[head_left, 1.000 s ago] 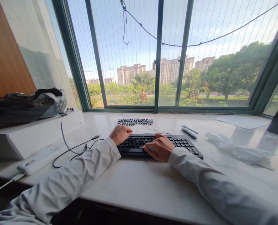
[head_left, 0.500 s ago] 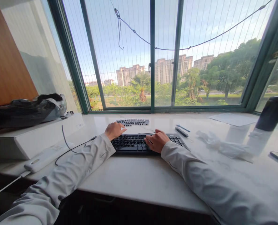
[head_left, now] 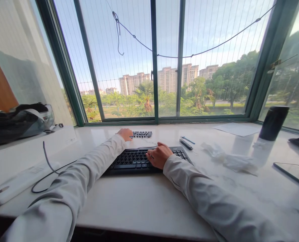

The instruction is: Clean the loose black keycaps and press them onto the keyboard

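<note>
A black keyboard (head_left: 133, 160) lies on the white marbled countertop in front of me. Behind it sit rows of small loose black keycaps (head_left: 142, 134). My left hand (head_left: 125, 134) reaches over the keyboard's left part to the left end of these rows; its fingertips are hidden from me. Over the right half of the keyboard is my right hand (head_left: 160, 155), its fingers curled and drawn together low above the keys. Whatever may be between those fingers is too small to make out.
Right of the keyboard lie a black pen-like tool (head_left: 186, 144), a thin blue stick (head_left: 188, 140) and crumpled clear plastic (head_left: 230, 158). A black cylinder (head_left: 274, 123), paper (head_left: 236, 129) and a phone (head_left: 293, 173) are farther right. A white box (head_left: 30, 151) and white power strip (head_left: 13, 188) stand left.
My left hand has moved forward from the keyboard's upper left to the keycaps behind it. The right hand stays over the keyboard. The camera view has turned slightly right.
</note>
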